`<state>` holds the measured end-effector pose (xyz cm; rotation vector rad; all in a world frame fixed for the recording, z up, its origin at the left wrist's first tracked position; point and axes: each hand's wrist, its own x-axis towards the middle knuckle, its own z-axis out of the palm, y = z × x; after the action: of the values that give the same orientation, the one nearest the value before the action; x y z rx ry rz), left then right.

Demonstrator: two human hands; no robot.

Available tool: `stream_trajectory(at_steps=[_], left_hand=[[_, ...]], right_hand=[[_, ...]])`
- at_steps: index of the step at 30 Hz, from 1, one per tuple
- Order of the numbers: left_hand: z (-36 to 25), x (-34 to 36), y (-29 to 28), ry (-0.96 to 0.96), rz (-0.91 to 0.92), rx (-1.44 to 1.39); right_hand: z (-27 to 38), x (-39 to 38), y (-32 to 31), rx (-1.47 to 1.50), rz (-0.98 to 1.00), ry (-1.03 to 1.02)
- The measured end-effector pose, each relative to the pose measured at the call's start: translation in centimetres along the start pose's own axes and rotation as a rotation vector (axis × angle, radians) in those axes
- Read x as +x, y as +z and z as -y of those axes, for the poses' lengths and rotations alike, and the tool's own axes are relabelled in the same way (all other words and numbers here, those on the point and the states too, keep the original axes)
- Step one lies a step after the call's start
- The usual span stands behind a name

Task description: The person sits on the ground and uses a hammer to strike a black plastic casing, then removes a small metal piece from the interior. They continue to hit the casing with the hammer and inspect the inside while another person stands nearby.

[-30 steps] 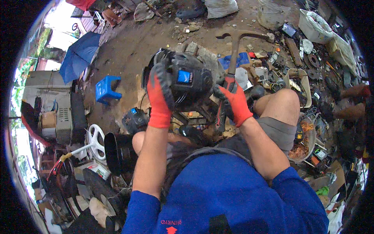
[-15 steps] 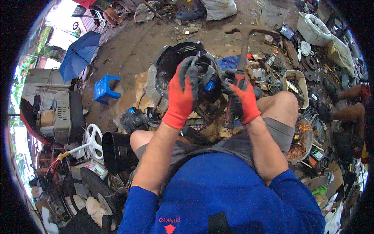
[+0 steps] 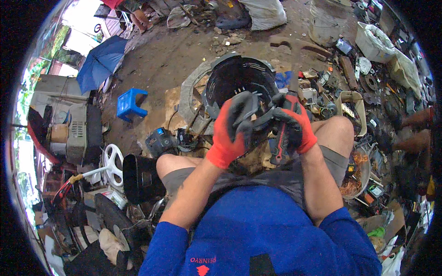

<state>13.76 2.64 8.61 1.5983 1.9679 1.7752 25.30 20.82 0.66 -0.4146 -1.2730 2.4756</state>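
Observation:
My left hand (image 3: 231,133), in a red glove with dark grey palm and fingers, is curled at the near rim of a round black plastic casing (image 3: 218,87). Its fingers are partly blurred, and a dark flat part of the casing lies against them. My right hand (image 3: 297,124), gloved alike, is wrapped round the red and black handle of a claw hammer (image 3: 280,147). The hammer's head points away from me, beyond the casing's right side, and its shaft is smeared. The casing's hollow faces up between my knees, with ribs and slots inside.
Left of the casing are a grey ring-shaped piece (image 3: 188,87), a blue stool (image 3: 131,104) and a black motor-like unit (image 3: 160,141). Scrap parts surround a beige bin (image 3: 341,103) on the right. A bowl of copper-coloured scraps (image 3: 354,181) stands by my right knee. Another person's legs (image 3: 416,126) are at far right.
The casing has tipped, showing more of its hollow, and a blue spot on it is out of sight. My left hand has come nearer to me. The hammer stays in my right hand.

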Motion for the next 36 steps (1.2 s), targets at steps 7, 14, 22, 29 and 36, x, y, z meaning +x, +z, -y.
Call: stream_trajectory(at_steps=[7, 14, 22, 29, 36], left_hand=[[0.6, -11.0, -2.4, -0.168, 0.078, 0.038], [15.3, -19.3, 2.1, -0.884, 0.58, 0.308], [23.0, -23.7, 8.3, -0.779, 0.835, 0.517], [12.1, -15.8, 3.5, -0.593, 0.49, 0.567], [-1.4, -5.4, -3.3, 0.115, 0.114, 0.82]], right_hand=[[-0.4, -1.4, 1.3, -0.469, -0.188, -0.078], [-0.4, -1.5, 2.0, -0.437, -0.147, -0.006], [0.2, -2.2, 2.7, -0.405, -0.182, 0.053], [-0.4, -1.4, 2.5, -0.429, -0.093, 0.005], [-1.4, -1.1, 1.9, -0.577, -0.133, -0.089]])
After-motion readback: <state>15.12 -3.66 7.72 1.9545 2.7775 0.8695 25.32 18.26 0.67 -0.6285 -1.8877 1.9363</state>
